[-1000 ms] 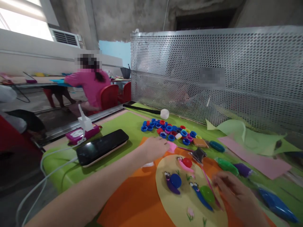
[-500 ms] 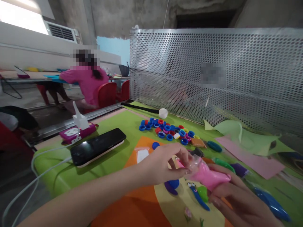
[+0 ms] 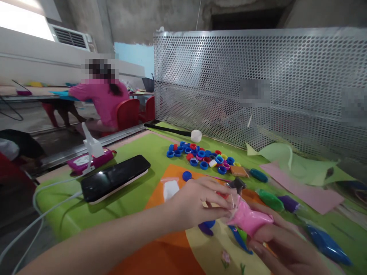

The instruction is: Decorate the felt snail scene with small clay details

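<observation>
A small clear bag of pink modelling clay [image 3: 248,217] is held above the craft sheet between both hands. My left hand [image 3: 197,202] has its fingers closed on the bag's loose plastic end. From the other side, my right hand [image 3: 282,240] grips the filled part between thumb and fingers. Below them lies an orange sheet [image 3: 160,244] with a cream paper shape [image 3: 205,252] on it. Blue and green clay figures on the cream shape are partly covered by my hands. A small pink flower [image 3: 225,258] shows near the bottom edge.
Several bottle caps [image 3: 203,154] lie in a cluster behind my hands. Bags of green [image 3: 269,199], purple [image 3: 289,203] and blue clay [image 3: 327,242] are at right. A black phone-like device [image 3: 116,177] and a purple power strip [image 3: 90,160] with cables stand left. A perforated metal panel [image 3: 229,65] borders the table.
My left fingers have shifted along the bag's plastic end, and the pink bag has tilted and moved slightly left. The whole view has shifted a little.
</observation>
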Motion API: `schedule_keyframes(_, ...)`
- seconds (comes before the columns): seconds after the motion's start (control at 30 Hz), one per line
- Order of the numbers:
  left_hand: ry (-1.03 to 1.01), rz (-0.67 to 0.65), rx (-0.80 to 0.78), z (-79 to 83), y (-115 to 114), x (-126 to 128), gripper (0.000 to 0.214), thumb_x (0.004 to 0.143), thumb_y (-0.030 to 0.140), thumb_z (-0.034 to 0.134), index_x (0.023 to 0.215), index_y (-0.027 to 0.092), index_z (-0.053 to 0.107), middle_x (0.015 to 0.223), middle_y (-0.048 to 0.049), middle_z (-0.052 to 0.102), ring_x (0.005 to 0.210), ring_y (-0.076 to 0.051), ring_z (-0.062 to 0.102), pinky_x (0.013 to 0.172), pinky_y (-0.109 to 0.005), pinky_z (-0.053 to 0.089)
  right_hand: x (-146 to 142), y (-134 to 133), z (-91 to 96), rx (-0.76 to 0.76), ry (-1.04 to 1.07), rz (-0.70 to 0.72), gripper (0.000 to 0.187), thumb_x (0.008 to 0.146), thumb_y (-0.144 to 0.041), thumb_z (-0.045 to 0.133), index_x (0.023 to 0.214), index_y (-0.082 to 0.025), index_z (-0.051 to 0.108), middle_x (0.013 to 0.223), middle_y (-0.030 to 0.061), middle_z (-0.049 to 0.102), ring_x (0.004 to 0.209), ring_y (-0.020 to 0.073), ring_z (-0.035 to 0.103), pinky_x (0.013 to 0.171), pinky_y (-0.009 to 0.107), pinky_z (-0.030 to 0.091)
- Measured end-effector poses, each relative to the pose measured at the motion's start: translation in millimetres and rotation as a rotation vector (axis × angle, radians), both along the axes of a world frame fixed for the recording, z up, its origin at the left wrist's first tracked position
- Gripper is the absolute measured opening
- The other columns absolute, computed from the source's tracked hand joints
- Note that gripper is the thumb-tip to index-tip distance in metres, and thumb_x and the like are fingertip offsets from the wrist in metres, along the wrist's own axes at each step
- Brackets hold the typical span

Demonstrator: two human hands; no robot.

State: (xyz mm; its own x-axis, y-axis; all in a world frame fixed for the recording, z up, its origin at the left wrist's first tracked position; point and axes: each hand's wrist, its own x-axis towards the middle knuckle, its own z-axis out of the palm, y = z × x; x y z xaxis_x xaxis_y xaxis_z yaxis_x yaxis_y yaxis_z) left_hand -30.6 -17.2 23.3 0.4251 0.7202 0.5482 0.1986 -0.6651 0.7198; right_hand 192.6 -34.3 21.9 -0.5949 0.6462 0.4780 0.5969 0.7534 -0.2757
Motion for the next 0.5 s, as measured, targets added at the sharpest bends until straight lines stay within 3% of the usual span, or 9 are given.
schedule_keyframes(0.13,0.101,-0.026,-0.020,4.7,-0.4,-2.1,0.008,0.076,0.016,0.062,0.080,0.014,0.070,0.110,-0.0102,0.064,0.105,-0.018,0.057,0.088,-0.025,0.044,-0.1,1.1,-3.3,0.048,-0.009,0.020,0.024,0.083,-0.031,0.052,0.061,-0.024,0.060,0.085,0.0051,0.063,0.093,0.0191,0.060,0.058,0.017,0.053)
schedule_keyframes(0.33,0.243,-0.023,-0.055,9.3,-1.6,-3.3,0.013,0.078,0.019,0.061,0.087,0.017,0.070,0.124,-0.0061,0.055,0.111,-0.017,0.053,0.094,-0.025,0.040,0.1,3.0,-11.3,0.062,-0.053,0.019,0.023,0.081,-0.032,0.055,0.060,-0.024,0.061,0.088,0.0055,0.064,0.093,0.0202,0.061,0.064,0.021,0.053)
schedule_keyframes(0.5,0.321,-0.042,0.028,6.0,-3.8,-3.1,0.011,0.078,0.017,0.060,0.081,0.016,0.070,0.128,-0.0082,0.051,0.112,-0.019,0.052,0.095,-0.027,0.039,-1.2,1.3,-13.1,0.019,-0.102,0.018,0.025,0.082,-0.030,0.053,0.060,-0.023,0.062,0.098,0.0062,0.063,0.092,0.0204,0.062,0.066,0.022,0.054)
